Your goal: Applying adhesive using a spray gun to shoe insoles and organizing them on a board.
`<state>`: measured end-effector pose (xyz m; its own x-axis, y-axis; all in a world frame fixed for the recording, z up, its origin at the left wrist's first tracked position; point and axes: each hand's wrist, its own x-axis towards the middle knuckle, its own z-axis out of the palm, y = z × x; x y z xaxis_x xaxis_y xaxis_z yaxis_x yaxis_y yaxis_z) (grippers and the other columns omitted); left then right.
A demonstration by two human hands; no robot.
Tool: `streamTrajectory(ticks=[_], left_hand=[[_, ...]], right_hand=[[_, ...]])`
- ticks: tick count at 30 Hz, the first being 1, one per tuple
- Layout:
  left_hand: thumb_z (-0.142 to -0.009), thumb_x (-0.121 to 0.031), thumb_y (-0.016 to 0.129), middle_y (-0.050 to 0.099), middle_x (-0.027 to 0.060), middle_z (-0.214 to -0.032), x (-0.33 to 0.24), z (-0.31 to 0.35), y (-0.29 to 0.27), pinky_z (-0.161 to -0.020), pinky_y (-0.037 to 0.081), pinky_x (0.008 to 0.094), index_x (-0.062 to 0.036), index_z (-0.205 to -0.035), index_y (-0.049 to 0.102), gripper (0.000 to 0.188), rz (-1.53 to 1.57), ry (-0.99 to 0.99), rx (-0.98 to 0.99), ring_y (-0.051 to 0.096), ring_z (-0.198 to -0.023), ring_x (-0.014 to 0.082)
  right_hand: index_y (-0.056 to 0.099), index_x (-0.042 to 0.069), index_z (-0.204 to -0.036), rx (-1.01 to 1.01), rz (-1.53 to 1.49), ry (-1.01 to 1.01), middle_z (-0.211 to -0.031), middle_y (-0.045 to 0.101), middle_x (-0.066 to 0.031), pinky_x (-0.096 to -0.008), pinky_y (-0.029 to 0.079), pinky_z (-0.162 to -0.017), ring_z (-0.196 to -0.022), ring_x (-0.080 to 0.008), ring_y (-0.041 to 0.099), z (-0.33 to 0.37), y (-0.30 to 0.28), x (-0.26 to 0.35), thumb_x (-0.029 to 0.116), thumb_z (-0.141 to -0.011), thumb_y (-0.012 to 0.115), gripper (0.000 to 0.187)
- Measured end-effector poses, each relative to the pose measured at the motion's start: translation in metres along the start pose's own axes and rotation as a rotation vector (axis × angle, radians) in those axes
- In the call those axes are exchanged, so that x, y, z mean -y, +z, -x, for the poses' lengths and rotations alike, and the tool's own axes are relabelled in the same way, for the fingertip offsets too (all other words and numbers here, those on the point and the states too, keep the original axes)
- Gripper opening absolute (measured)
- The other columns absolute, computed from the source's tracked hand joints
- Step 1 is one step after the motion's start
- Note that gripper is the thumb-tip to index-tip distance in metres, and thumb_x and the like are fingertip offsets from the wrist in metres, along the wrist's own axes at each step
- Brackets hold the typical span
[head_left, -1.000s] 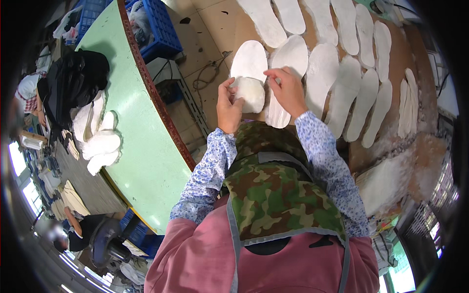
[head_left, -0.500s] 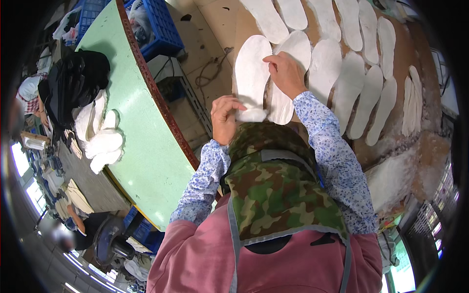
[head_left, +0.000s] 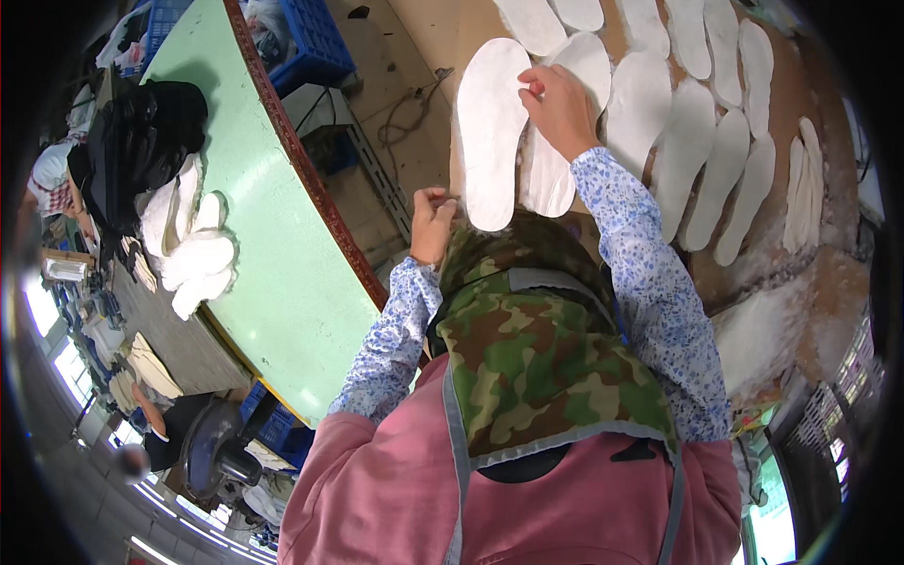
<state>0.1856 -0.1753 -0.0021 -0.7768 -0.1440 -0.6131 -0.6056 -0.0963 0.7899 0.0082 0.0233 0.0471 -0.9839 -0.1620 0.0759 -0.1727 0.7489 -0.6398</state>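
Right hand [head_left: 561, 108] bent at white insole [head_left: 490, 137], perhaps steadying; left hand [head_left: 433, 226] half-curled by near end; cannot tell grips.

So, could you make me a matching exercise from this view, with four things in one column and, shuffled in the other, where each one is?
Things
1. Right hand
2. Left hand
3. Black bundle
4. Large blue crate

Places
A. Near the lower left end of the leftmost white insole on the brown surface
B. Just right of the upper part of the green table
C. By the upper right edge of that same insole
D. At the green table's left side, beside white pieces

Pairs: 1-C, 2-A, 3-D, 4-B
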Motion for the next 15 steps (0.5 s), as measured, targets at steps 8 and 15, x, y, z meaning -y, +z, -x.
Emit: streamTrajectory(ticks=[8, 15], left_hand=[[-0.081, 0.001, 0.055, 0.056, 0.0108, -0.094, 0.000, 0.012, 0.014, -0.074, 0.047, 0.0279, -0.0004, -0.115, 0.037, 0.039, 0.091, 0.088, -0.038, 0.057, -0.082, 0.0164], [-0.083, -0.001, 0.052, 0.055, 0.0115, -0.097, -0.013, -0.024, 0.010, -0.086, 0.046, 0.0340, 0.0008, -0.109, 0.053, 0.027, -0.313, 0.468, -0.264, 0.057, -0.090, 0.0257]], right_hand=[[0.066, 0.012, -0.085, -0.078, 0.090, -0.046, -0.083, 0.061, -0.0055, -0.0397, 0.049, -0.065, -0.074, -0.0262, 0.061, -0.012, 0.008, -0.001, 0.014, -0.079, 0.063, 0.007], [0.068, 0.008, -0.091, -0.294, -0.196, -0.027, -0.077, 0.060, -0.0075, -0.0330, 0.045, -0.057, -0.060, -0.0220, 0.057, 0.031, -0.031, 0.015, 0.011, -0.085, 0.060, 0.010]])
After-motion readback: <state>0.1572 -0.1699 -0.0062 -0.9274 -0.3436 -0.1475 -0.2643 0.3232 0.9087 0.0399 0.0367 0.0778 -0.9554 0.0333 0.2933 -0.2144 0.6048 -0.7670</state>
